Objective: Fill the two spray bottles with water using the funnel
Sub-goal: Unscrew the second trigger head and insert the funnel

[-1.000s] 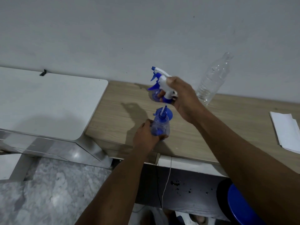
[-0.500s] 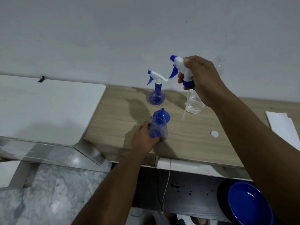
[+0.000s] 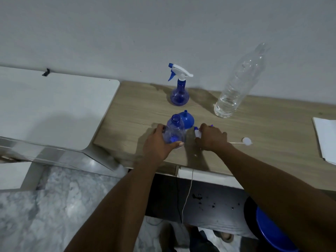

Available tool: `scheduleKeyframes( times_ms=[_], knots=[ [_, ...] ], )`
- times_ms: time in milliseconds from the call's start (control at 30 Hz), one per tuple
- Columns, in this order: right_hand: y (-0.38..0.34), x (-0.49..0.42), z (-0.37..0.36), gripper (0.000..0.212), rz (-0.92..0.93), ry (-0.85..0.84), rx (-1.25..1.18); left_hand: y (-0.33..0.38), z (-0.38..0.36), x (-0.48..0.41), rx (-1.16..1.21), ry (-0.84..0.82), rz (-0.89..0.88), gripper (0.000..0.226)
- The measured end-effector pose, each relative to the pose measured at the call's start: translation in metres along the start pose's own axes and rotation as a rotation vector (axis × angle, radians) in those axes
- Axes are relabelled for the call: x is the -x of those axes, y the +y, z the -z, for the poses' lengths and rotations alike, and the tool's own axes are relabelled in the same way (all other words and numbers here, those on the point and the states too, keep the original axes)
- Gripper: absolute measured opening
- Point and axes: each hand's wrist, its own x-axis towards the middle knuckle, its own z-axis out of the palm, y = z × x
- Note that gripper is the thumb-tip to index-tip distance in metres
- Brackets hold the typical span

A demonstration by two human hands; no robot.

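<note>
My left hand (image 3: 158, 142) grips an uncapped blue spray bottle (image 3: 174, 130) standing near the front edge of the wooden table (image 3: 263, 128). Behind it a blue funnel (image 3: 187, 120) lies mouth down. My right hand (image 3: 211, 138) rests on the table, closed over the removed white-and-blue sprayer head (image 3: 197, 132); its thin dip tube (image 3: 235, 142) sticks out to the right. A second blue spray bottle (image 3: 179, 93), with its trigger head on, stands at the back by the wall. A clear plastic water bottle (image 3: 234, 88), uncapped and about a third full, stands to its right.
A small white cap (image 3: 246, 141) lies on the table right of my right hand. Folded white paper (image 3: 326, 139) sits at the far right. A white surface (image 3: 54, 106) adjoins the table on the left. A blue stool (image 3: 269, 231) stands below at the lower right.
My right hand has come down from in front of the wall with the sprayer head and now lays it on the table beside the open bottle. The left hand keeps holding the bottle.
</note>
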Motion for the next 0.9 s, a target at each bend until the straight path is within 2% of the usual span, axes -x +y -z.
scheduleKeyframes(
  times_ms=[100,233,333,433,500,600,667,833,900],
  knots=[
    [-0.015,-0.012,0.019,0.041,-0.009,0.052,0.186,0.000,0.000,0.000,-0.003,0.006,-0.014,0.082],
    [-0.048,-0.041,0.040,0.053,0.041,0.197,0.103,-0.001,0.001,-0.002,0.005,0.002,-0.030,0.078],
    [-0.063,-0.063,0.039,0.067,0.108,0.072,-0.006,-0.005,-0.002,-0.003,0.026,0.024,-0.015,0.077],
    [-0.063,-0.078,0.030,0.067,0.137,-0.086,0.025,-0.009,-0.003,-0.004,0.029,0.023,-0.006,0.076],
    [-0.061,-0.080,0.025,0.064,0.160,-0.097,0.092,-0.010,-0.004,-0.004,0.025,0.017,0.001,0.077],
    [-0.059,-0.083,0.029,0.048,0.189,-0.037,0.110,-0.011,-0.004,-0.004,0.014,0.019,0.011,0.079],
    [-0.058,-0.083,0.037,0.046,0.187,0.015,0.006,-0.009,-0.003,-0.003,0.025,0.029,0.019,0.079],
    [-0.063,-0.061,0.074,0.078,0.278,0.154,-0.578,-0.001,-0.001,-0.001,0.009,0.005,0.031,0.082],
    [-0.067,-0.043,0.089,0.076,0.321,0.168,-0.737,0.001,-0.001,-0.001,0.009,0.001,0.031,0.082]
  ],
)
